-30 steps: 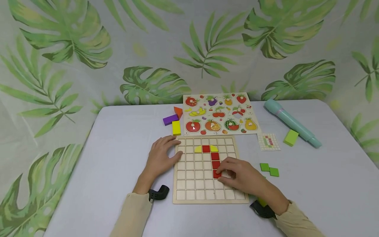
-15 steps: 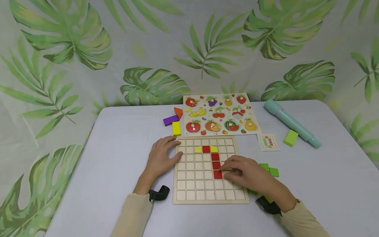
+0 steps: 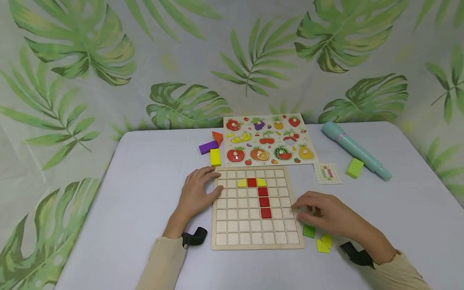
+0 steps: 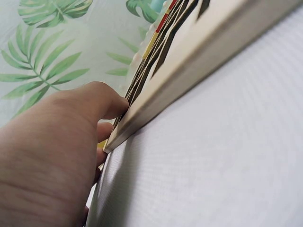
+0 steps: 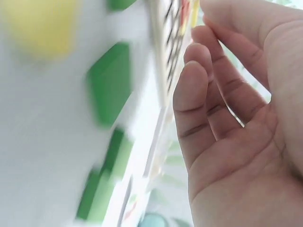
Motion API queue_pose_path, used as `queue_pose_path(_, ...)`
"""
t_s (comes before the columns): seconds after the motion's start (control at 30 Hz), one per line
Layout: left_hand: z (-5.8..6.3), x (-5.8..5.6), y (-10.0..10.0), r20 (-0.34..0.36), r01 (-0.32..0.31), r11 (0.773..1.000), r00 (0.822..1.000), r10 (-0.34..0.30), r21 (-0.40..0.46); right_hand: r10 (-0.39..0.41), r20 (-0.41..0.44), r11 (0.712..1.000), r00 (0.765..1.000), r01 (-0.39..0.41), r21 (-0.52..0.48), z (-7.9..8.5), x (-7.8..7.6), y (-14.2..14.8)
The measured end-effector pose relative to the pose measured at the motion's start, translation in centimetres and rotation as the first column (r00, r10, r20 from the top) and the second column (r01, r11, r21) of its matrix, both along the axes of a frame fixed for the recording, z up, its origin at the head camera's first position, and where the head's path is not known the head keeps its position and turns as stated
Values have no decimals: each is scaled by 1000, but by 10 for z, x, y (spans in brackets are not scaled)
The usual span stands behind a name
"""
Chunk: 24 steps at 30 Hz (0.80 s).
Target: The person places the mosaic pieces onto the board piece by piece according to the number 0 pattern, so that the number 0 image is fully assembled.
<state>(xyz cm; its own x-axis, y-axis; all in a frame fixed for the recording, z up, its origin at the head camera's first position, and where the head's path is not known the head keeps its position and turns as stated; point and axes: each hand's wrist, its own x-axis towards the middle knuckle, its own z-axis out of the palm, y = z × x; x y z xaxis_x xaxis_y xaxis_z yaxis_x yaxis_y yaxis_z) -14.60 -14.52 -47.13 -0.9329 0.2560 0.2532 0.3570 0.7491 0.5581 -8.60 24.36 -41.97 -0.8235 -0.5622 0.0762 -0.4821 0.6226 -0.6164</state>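
A wooden grid board (image 3: 239, 238) lies flat on the white table. In it sit several red square tiles, the lowest red tile (image 3: 266, 213) ending a column, and two yellow rounded tiles (image 3: 242, 183) either side of the top red one. My left hand (image 3: 197, 191) rests at the board's upper left, thumb and fingertips touching its edge. By the right edge hovers my right hand (image 3: 326, 211), fingers loosely bent; its palm and fingers hold nothing in the right wrist view. Under and beside it lie a green tile (image 3: 309, 231) and yellow tiles (image 3: 323, 246).
Behind the grid board is a fruit peg puzzle (image 3: 253, 139). A small printed pattern card (image 3: 328, 173), a green block (image 3: 354, 168) and a teal tube (image 3: 357, 151) lie at right. Purple (image 3: 208, 147), yellow (image 3: 215, 157) and orange (image 3: 217, 138) blocks lie behind my left hand.
My right hand has left the lowest red tile and moved right, to the board's right edge, uncovering the yellow tiles. The red tile stays in its cell; my left hand has not moved.
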Motion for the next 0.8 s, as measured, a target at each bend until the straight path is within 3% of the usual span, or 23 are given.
queue_pose_path(0.27, 1, 1, 1, 12, 5, 1000, 1000, -5, -3, 96, 40, 995, 995, -95, -32, -8, 21, 37)
queue_pose_path(0.53, 3, 2, 0, 17, 7, 1000, 1000, -7, 2, 195, 171, 980, 966, -183, -82, -14, 38, 64)
queue_pose_path(0.8, 4, 1, 1, 29, 7, 1000, 1000, -7, 12, 111, 85, 993, 990, -108, -40, -20, 43, 67)
